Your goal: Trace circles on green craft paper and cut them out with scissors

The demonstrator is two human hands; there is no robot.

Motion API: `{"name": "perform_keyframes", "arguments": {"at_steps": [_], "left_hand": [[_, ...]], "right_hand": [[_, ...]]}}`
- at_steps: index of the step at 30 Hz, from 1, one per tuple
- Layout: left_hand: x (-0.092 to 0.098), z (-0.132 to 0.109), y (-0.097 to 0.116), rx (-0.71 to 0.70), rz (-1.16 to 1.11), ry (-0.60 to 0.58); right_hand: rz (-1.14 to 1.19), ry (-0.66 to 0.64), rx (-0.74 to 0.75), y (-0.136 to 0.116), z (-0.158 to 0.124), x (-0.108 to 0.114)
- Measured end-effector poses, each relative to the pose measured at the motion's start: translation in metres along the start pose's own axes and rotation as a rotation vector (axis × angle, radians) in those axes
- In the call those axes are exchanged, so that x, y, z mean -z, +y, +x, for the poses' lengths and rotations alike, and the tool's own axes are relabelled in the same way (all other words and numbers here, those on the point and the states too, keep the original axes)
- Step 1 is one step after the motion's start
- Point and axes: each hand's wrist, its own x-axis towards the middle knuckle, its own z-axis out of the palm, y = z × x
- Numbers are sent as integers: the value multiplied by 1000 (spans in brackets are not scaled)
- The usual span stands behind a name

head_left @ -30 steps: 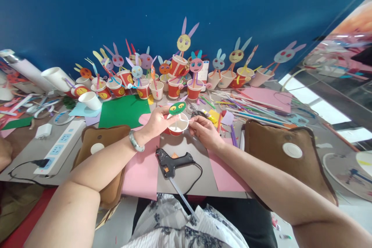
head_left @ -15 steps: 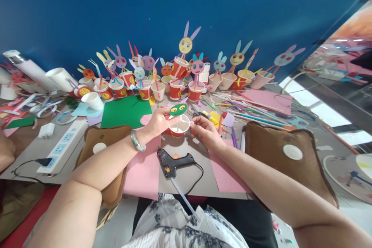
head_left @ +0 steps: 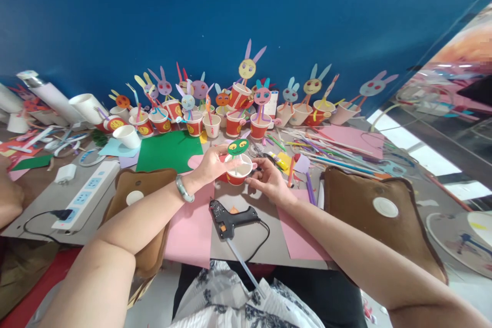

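A person's left hand [head_left: 211, 166] is clamped on a red-and-white paper cup [head_left: 236, 180], thumb across the rim, near the middle of a grey bench [head_left: 277, 251]. White stick-like pieces show inside the cup, and a round green paper face [head_left: 238, 147] with yellow eyes stands above its mouth. The right hand [head_left: 269, 182] has its grip apart, thumb and forefinger parted beside a small pink tag [head_left: 254, 165] lettered "Hi" at the rim; whether they touch it cannot be told.

Below the cup, a black glue gun [head_left: 226, 221] lies on the bench, its long translucent glue stick [head_left: 240, 260] reaching past the near edge. Along the far edge, red or white paper cups [head_left: 260, 129] hold coloured stems topped with paper rabbit faces [head_left: 262, 96]; one such cup stands raised above its neighbours. Their lower insides are hidden, and a phone [head_left: 271, 103] is partly covered behind them. Toward the left corner, a plain white paper cup [head_left: 126, 137] leans on light blue paper [head_left: 111, 147].

The left hand covers one side of the held cup. Both forearms reach in from the near edge, elbows bent, a grey-green bangle [head_left: 185, 189] on the left wrist. Another person's arm [head_left: 9, 197] is cut off at far left.
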Motion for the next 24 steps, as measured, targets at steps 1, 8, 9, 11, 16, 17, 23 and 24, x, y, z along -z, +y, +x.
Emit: {"name": "perform_keyframes", "arguments": {"at_steps": [1, 8, 9, 11, 16, 17, 23, 24], "left_hand": [[1, 0, 1, 0, -35, -11], [3, -1, 9, 63, -77, 54], [3, -1, 9, 65, -56, 68], [3, -1, 8, 58, -24, 83], [3, -2, 8, 35, 24, 94], [3, -2, 8, 31, 29, 94], [2, -3, 7, 48, -20, 68], [3, -3, 6, 53, -42, 55]], "right_hand": [[-16, 1, 7, 0, 0, 0], [-119, 6, 15, 2, 1, -3], [-124, 8, 15, 2, 1, -4], [-130, 14, 14, 3, 1, -5], [-141, 22, 18, 3, 0, -7], [-143, 20, 20, 3, 0, -7], [-165, -4, 35, 10, 1, -4], [-168, -6, 35, 10, 1, -4]]}}
